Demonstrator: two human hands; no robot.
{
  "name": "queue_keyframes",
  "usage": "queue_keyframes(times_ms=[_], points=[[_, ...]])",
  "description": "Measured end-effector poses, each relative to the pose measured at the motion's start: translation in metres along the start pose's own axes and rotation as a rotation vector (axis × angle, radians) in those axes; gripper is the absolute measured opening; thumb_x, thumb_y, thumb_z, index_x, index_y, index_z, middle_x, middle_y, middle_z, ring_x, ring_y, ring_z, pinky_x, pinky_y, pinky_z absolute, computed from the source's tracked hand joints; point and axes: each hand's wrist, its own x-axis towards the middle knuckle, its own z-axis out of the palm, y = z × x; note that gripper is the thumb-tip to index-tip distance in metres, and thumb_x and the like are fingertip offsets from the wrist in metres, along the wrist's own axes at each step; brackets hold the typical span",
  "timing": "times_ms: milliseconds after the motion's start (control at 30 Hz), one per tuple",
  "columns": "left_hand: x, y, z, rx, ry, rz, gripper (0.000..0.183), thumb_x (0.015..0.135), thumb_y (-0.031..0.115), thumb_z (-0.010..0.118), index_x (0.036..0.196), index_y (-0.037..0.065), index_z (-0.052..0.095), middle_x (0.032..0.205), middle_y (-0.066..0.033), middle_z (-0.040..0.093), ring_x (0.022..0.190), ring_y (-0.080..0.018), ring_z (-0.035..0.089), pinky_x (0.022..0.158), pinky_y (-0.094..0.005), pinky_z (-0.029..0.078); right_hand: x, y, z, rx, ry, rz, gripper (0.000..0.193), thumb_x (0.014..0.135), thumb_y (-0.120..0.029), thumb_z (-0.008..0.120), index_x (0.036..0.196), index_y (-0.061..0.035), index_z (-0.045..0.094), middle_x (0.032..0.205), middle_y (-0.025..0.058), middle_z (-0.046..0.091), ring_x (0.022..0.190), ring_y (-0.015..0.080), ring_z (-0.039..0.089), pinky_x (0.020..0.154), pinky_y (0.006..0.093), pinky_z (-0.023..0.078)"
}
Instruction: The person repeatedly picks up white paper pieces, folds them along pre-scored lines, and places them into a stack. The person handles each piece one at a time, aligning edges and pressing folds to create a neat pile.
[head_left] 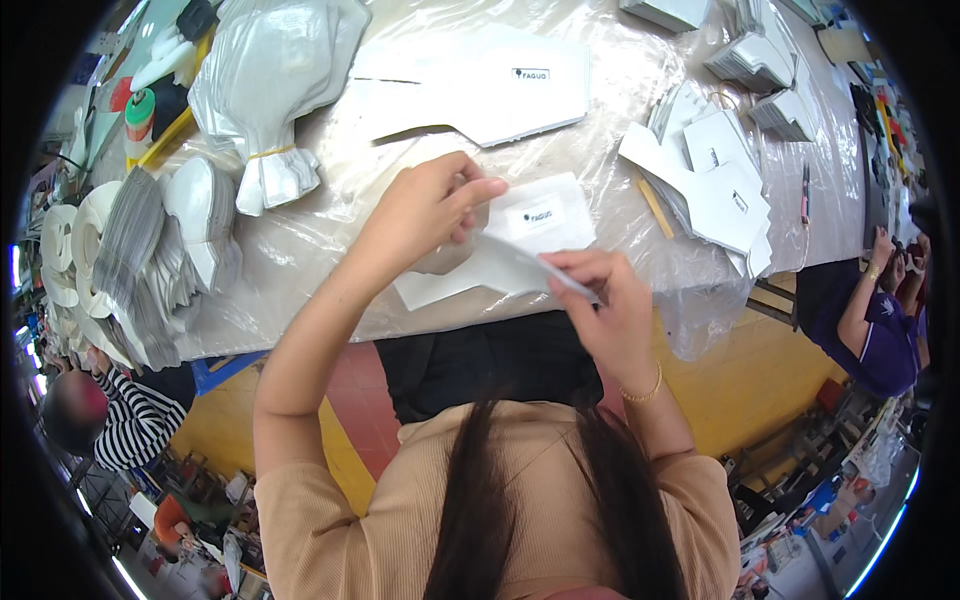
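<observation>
My right hand [605,300] is closed, pinching the edge of a thin white shoe-upper piece [548,266] between thumb and fingers. That piece is tilted up off the table and slants toward my left hand [440,205]. The left hand's fingers are curled in close to the thumb, and what they hold is partly hidden by the hand. Under and behind the lifted piece, a white cut piece with a small dark printed label [565,205] lies on the plastic-covered table. Farther back, a stack of larger white cut pieces [470,85] carries the same kind of print.
On the left are bundled white pieces [275,70] and fanned grey-white stacks [130,250]. A loose pile of printed pieces [700,175] lies at the right, beside a yellow stick [655,208] and a thin pen-like tool [805,195]. Co-workers sit at both sides.
</observation>
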Motion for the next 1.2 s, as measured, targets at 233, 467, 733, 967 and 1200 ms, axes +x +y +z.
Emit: queue_keyframes(times_ms=[233,467,733,967,1200], points=[[-0.056,-0.050,0.038,0.239,0.395,0.505,0.028,0.090,0.014,0.070,0.114,0.002,0.063,0.107,-0.0141,0.065,0.096,-0.0255,0.065,0.080,-0.0364,0.053,0.026,0.017,0.000,0.065,0.189,0.159,0.027,0.089,-0.002,0.071,0.111,0.0041,0.058,0.101,0.0150,0.072,0.088,0.0144,0.069,0.068,0.0257,0.056],[-0.072,-0.079,0.082,0.615,0.200,0.757,0.068,0.086,0.032,0.072,0.145,0.011,0.046,0.157,-0.0145,0.035,0.145,-0.0335,0.034,0.116,-0.0485,0.030,0.038,0.017,-0.009,-0.094,0.233,0.233,0.021,0.086,-0.008,0.077,0.097,0.0048,0.064,0.082,0.0096,0.071,0.071,0.0109,0.066,0.062,0.0242,0.052],[-0.074,-0.080,0.088,0.781,0.148,0.665,0.081,0.084,0.053,0.065,0.150,0.012,0.040,0.158,-0.0096,0.034,0.147,-0.0277,0.028,0.120,-0.0474,0.022,0.040,0.020,-0.012,-0.159,0.259,0.255,0.018,0.084,-0.009,0.078,0.092,0.0044,0.068,0.074,0.0096,0.070,0.064,0.0107,0.064,0.058,0.0241,0.050],[-0.077,-0.077,0.085,0.799,0.141,0.665,0.082,0.082,0.052,0.068,0.147,0.009,0.043,0.156,-0.0104,0.037,0.146,-0.0289,0.031,0.119,-0.0478,0.024,0.039,0.017,-0.013,-0.206,0.259,0.241,0.016,0.084,-0.009,0.078,0.091,0.0028,0.069,0.071,0.0107,0.070,0.062,0.0109,0.065,0.057,0.0249,0.049],[-0.067,-0.063,0.084,0.754,0.255,0.747,0.079,0.081,0.049,0.071,0.142,0.004,0.049,0.144,-0.0143,0.045,0.131,-0.0312,0.044,0.107,-0.0466,0.036,0.040,0.013,-0.011,-0.272,0.245,0.266,0.018,0.083,-0.008,0.080,0.092,0.0041,0.070,0.076,0.0055,0.071,0.068,0.0071,0.063,0.062,0.0216,0.050]])
